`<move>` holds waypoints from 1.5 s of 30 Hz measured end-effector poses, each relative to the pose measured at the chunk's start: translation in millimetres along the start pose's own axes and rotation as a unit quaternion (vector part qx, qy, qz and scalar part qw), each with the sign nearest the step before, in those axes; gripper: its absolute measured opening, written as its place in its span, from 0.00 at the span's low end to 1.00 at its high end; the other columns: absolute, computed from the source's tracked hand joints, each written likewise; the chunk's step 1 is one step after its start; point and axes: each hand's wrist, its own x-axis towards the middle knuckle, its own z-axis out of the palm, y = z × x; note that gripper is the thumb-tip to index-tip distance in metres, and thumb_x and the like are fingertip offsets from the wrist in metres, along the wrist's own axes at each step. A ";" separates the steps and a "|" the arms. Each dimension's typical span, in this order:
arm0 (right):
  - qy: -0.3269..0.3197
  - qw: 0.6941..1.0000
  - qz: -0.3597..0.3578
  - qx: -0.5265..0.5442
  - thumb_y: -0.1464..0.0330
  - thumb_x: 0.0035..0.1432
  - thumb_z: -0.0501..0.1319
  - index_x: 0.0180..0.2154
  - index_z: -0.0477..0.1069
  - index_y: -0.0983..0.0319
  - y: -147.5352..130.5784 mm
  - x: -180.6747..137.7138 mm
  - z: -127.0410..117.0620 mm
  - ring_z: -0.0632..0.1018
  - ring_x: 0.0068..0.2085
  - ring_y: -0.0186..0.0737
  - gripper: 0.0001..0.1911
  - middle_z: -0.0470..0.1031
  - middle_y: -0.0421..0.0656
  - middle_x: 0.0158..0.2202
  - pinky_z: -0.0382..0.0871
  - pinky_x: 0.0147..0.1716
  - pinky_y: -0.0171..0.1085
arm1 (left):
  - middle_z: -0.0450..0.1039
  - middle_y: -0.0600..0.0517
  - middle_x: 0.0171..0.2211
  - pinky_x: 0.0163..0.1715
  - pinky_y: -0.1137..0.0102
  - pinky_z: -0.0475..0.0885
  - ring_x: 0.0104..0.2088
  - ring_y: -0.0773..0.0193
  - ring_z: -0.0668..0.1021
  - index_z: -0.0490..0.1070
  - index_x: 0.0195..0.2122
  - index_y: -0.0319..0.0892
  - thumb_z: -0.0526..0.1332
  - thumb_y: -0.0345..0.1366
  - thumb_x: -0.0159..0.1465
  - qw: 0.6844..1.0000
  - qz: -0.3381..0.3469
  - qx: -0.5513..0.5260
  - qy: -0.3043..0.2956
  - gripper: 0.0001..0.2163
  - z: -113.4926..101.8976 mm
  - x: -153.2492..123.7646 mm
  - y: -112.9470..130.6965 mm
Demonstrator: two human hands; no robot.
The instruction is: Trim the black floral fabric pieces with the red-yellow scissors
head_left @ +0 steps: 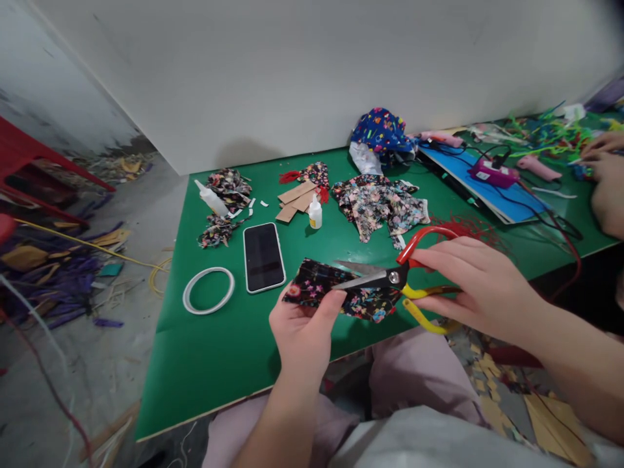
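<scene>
My left hand (307,328) pinches a dark floral piece of fabric (365,308) between thumb and fingers, just above the table's front edge. In my right hand (480,286) are scissors (394,277) with one red and one yellow handle loop. Their blades point left and are parted, lying across the cloth close to my left thumb. Whether the lower blade is over or under part of the cloth is hard to tell. Behind the scissors lies a heap of lighter floral fabric pieces (380,203).
On the green table (205,364) are a phone (264,257), a white ring (208,290), a small glue bottle (315,212), a larger white bottle (212,199), brown cardboard pieces (295,200) and fabric scraps (228,186). Rightward are a blue board (468,175) with cables and another person's hands (609,169).
</scene>
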 end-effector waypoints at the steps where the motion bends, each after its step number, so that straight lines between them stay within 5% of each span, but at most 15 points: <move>1: 0.007 1.000 -0.016 -0.012 0.55 0.60 0.53 0.47 0.67 0.59 -0.4 1.1 -0.3 0.76 0.36 0.42 0.19 0.77 0.45 0.35 0.66 0.35 0.40 | 0.78 0.53 0.25 0.28 0.77 0.74 0.25 0.69 0.77 0.76 0.28 0.41 0.72 0.38 0.48 1.000 0.001 0.001 -0.002 0.09 0.1 -0.1 -0.2; 7: 0.031 0.996 -0.053 -0.062 0.58 0.62 0.53 0.44 0.66 0.65 -2.7 5.9 -2.8 0.75 0.31 0.39 0.17 0.76 0.46 0.33 0.65 0.30 0.37 | 0.78 0.53 0.25 0.27 0.78 0.73 0.25 0.70 0.78 0.76 0.28 0.40 0.71 0.35 0.51 1.000 0.015 -0.014 -0.012 0.07 -0.1 -0.2 0.7; 23: 0.042 0.995 -0.051 -0.077 0.60 0.60 0.56 0.41 0.65 0.61 -6.5 8.2 -6.8 0.74 0.25 0.36 0.12 0.76 0.40 0.28 0.62 0.24 0.34 | 0.79 0.54 0.27 0.35 0.76 0.75 0.30 0.69 0.79 0.77 0.32 0.42 0.72 0.35 0.48 0.998 -0.017 -0.065 -0.007 0.10 9.1 0.8 11.4; 27: 0.038 0.997 -0.007 -0.063 0.58 0.62 0.53 0.40 0.65 0.61 -3.2 5.5 -6.8 0.74 0.26 0.33 0.13 0.74 0.39 0.27 0.63 0.24 0.32 | 0.79 0.56 0.26 0.36 0.77 0.75 0.30 0.71 0.79 0.77 0.30 0.43 0.73 0.33 0.46 0.993 -0.035 -0.110 0.004 0.10 12.1 1.7 16.1; 31: 0.044 0.997 0.061 -0.026 0.49 0.57 0.54 0.43 0.63 0.63 5.7 1.7 -8.8 0.71 0.27 0.34 0.24 0.71 0.42 0.30 0.64 0.23 0.32 | 0.79 0.57 0.29 0.29 0.79 0.74 0.28 0.70 0.80 0.76 0.34 0.45 0.73 0.36 0.45 0.985 -0.097 -0.140 0.014 0.14 11.0 4.6 24.1; 34: 0.008 0.999 0.045 -0.001 0.47 0.52 0.58 0.46 0.61 0.63 10.6 -0.7 -10.1 0.72 0.34 0.42 0.30 0.69 0.46 0.35 0.68 0.32 0.39 | 0.77 0.56 0.26 0.17 0.82 0.67 0.23 0.69 0.79 0.74 0.38 0.45 0.69 0.39 0.51 0.978 -0.176 -0.112 -0.029 0.13 7.6 8.0 32.4; 39: -0.026 0.998 -0.054 0.015 0.55 0.52 0.62 0.47 0.63 0.63 13.9 -1.3 -11.7 0.71 0.42 0.47 0.25 0.68 0.49 0.39 0.68 0.42 0.44 | 0.77 0.55 0.25 0.15 0.81 0.65 0.17 0.72 0.75 0.74 0.39 0.42 0.67 0.35 0.53 0.950 -0.264 -0.087 -0.144 0.12 2.7 13.2 42.0; 45: -0.060 0.993 -0.105 -0.008 0.60 0.55 0.59 0.48 0.64 0.62 17.3 6.9 -13.6 0.70 0.40 0.45 0.20 0.68 0.47 0.38 0.67 0.41 0.43 | 0.79 0.51 0.34 0.33 0.72 0.75 0.31 0.63 0.80 0.76 0.41 0.40 0.67 0.33 0.53 0.941 -0.269 -0.102 -0.178 0.13 3.2 11.3 45.0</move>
